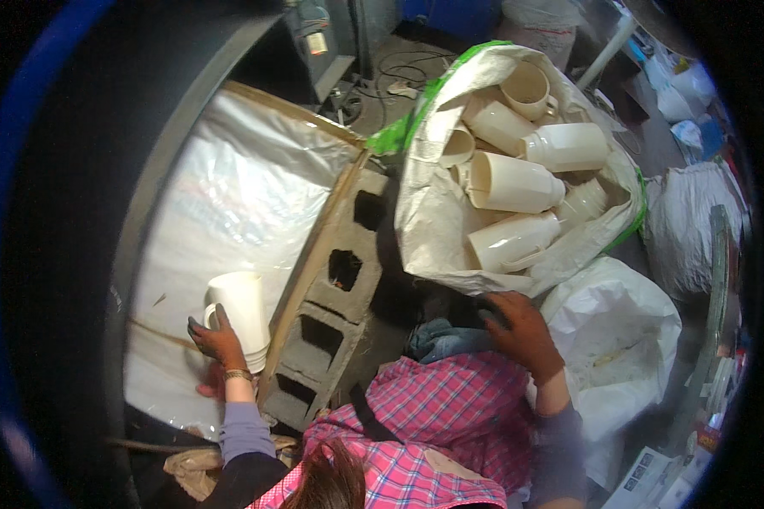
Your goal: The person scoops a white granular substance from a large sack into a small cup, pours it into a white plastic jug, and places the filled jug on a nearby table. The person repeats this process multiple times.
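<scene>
A cream plastic jug body with a handle (242, 308) lies on the plastic-covered surface (229, 191) at the left. My left hand (219, 340) is beside its handle, thumb and fingers apart; whether it touches the jug is hard to tell. My right hand (523, 331) is over my lap by the near edge of a large white woven sack (430, 223) with a green rim. Its fingertips are dark and partly hidden in shadow, and no held object shows. Several similar cream jug bodies (516, 182) fill the sack.
Hollow concrete blocks (321, 302) run along the wooden edge (331, 232) of the covered surface. A second white sack (617, 343) stands at my right, with a full woven sack (694, 223) beyond it. Black cables (414, 57) lie on the floor at the top.
</scene>
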Demonstrator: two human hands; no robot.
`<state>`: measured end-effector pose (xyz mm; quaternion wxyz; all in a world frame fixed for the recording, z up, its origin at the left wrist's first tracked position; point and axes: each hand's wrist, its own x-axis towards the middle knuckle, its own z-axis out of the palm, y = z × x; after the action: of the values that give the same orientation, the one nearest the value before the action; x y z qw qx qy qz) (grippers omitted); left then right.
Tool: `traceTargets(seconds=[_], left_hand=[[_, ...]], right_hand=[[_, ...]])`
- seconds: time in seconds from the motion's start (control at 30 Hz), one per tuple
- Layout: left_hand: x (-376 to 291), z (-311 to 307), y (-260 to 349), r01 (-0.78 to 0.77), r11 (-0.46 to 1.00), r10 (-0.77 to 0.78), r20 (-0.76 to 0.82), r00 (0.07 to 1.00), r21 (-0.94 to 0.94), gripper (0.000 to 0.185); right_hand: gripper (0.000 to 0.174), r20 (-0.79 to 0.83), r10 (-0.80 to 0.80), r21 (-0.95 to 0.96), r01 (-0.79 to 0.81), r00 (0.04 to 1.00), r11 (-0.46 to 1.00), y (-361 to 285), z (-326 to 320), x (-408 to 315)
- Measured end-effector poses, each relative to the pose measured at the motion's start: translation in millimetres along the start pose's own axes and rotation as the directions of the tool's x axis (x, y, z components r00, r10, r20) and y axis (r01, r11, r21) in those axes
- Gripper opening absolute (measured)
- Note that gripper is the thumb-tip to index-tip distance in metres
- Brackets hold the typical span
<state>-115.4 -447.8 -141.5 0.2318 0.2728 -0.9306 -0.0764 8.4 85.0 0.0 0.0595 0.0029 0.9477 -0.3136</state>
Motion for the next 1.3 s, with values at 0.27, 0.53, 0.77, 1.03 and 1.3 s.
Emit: traceTargets(seconds=[0.27,0.53,0.77,1.03,1.3], left_hand=[[-1.2,1.4,-77.5,0.601,0.534,-0.139,0.639,0.756,-0.594,0.04],[-72.8,-207.6,189.9,-0.675,-0.014,0.909,-0.291,0.299,-0.737,0.04],[-177.7,-252.6,246.2,-0.247,-0.261,0.822,-0.349,0.45,-0.933,0.06],[-134.3,-197.5,257.4,0.109,0.193,0.897,0.22,0.383,-0.975,0.05],[-113.4,-259.3,308.8,0.793,-0.239,0.8,0.349,0.488,-0.561,0.041]], right_hand=[[0.037,-0.123,0.006,0.136,0.01,0.992,0.991,-65.0,8.6,-60.0],[0.054,-0.519,0.266,0.391,-0.051,0.812,0.919,-141.6,11.2,-119.6],[0.024,-0.805,0.481,0.525,0.039,0.348,0.85,-134.7,4.5,-217.1],[0.036,-0.447,0.73,0.893,0.216,0.516,0.394,-112.8,59.8,-212.2],[0.037,-0.183,0.25,0.912,0.069,0.951,0.404,11.6,-3.3,-185.2]])
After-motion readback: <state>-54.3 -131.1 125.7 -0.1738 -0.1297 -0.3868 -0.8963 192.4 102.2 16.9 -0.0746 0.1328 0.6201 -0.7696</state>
